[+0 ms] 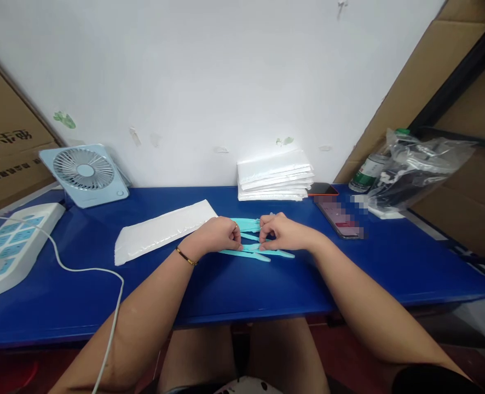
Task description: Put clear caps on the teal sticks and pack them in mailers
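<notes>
My left hand is closed in a pinch at the left end of several slim turquoise plastic sticks with flat, narrow tips. From the other side my right hand pinches the same group, its fingertips touching the near sticks. More turquoise pieces lie just behind, between the two hands. The fingers hide parts of the sticks, so their exact kind cannot be made out. A long white packet lies flat at an angle beside my left hand, its right end partly behind the hand.
On the blue table, a stack of white packets stands against the wall. A phone, an orange-edged device, a bottle and a plastic bag are right. A fan, power strip and white cable are left.
</notes>
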`<state>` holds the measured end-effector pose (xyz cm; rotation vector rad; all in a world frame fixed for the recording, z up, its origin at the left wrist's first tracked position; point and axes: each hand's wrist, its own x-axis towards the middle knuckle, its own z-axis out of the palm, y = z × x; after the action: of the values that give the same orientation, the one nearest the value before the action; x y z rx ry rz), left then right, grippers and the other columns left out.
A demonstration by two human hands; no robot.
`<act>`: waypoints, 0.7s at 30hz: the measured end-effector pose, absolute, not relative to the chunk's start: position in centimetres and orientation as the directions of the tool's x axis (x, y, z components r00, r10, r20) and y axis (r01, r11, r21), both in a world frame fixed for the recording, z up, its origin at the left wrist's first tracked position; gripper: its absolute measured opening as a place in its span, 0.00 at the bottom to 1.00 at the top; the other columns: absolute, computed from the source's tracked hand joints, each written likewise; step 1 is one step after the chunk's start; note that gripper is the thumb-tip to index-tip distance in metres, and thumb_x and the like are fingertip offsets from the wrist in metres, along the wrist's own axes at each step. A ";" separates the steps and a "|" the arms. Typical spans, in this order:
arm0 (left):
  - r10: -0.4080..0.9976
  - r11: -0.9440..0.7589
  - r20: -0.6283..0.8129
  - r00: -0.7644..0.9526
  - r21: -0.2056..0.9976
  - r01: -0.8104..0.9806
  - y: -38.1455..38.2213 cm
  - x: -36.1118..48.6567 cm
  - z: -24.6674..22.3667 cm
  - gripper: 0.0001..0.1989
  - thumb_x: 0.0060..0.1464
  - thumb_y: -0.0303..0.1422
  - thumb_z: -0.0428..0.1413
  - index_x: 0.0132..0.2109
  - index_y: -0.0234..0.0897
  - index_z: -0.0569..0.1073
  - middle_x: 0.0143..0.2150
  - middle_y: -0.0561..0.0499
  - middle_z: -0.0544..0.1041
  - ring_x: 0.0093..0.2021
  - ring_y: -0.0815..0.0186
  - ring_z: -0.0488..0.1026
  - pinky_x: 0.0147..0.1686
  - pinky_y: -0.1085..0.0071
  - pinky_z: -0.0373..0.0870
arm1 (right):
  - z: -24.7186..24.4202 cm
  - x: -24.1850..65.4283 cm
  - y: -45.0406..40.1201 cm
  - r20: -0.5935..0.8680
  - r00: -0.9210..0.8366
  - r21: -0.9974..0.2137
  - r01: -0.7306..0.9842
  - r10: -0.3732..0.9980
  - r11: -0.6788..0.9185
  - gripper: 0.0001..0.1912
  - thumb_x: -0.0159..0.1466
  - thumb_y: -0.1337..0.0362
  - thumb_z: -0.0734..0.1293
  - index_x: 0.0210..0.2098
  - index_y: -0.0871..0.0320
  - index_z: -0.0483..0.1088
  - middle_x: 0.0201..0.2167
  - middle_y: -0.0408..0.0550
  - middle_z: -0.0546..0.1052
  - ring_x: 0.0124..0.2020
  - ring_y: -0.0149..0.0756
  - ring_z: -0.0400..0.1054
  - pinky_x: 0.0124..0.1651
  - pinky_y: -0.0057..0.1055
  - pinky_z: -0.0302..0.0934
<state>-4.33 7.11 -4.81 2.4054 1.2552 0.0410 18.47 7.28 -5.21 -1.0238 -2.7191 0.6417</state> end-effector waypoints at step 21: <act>0.753 -0.565 -0.120 0.648 0.386 0.729 6.4 -2.7 -5.3 0.10 0.49 0.41 0.57 0.30 0.40 0.77 0.29 0.54 0.76 0.27 0.69 0.69 0.26 0.73 0.57 | -3.6 21.3 6.8 -0.315 -0.643 -0.336 0.763 0.698 0.552 0.09 0.48 0.58 0.72 0.23 0.56 0.74 0.31 0.43 0.73 0.32 0.36 0.66 0.49 0.38 0.48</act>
<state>-2.68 6.44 -5.27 2.4656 1.1678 0.0810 21.30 6.81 -3.56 -1.3715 -2.8927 0.7435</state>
